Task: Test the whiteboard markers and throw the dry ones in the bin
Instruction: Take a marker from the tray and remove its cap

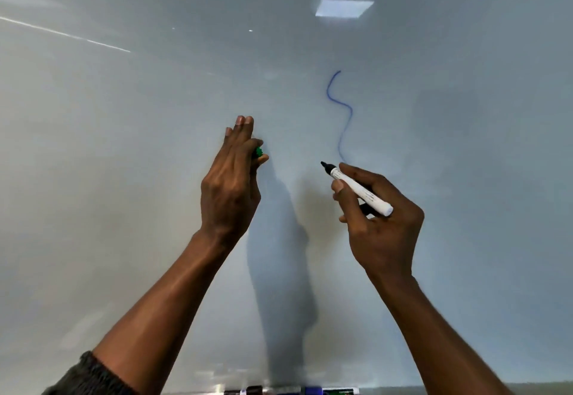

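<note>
Fingers (356, 172) of the right hand (384, 227) pinch a marker (359, 190) near its nib end. It has a white barrel, the cap is off, and the black tip points up-left, just beside the lower end of a blue line (342, 121) on the board (155, 146); can't tell if the tip touches. A dark bit under the barrel in the same hand may be its cap, not sure. The left hand (229, 190) is raised at the board, its fingers (242, 127) straight and pressed together, with the thumb holding a green piece (257, 152) against them; cap or marker, can't tell. Progress, as a judgement: early to middle. The blue squiggle says one blue marker wrote fine. No black or green stroke shows, so the marker in hand looks untested. More markers (313, 391) lie along the board's bottom edge, dark, blue and green ones, and they probably need testing or sorting too. No bin is in view, so nothing shows whether any marker has been binned. Writing: small grey print runs along the white barrel, too blurred to read. The green one at the bottom has a label, also unreadable. No brand is legible anywhere.
</note>
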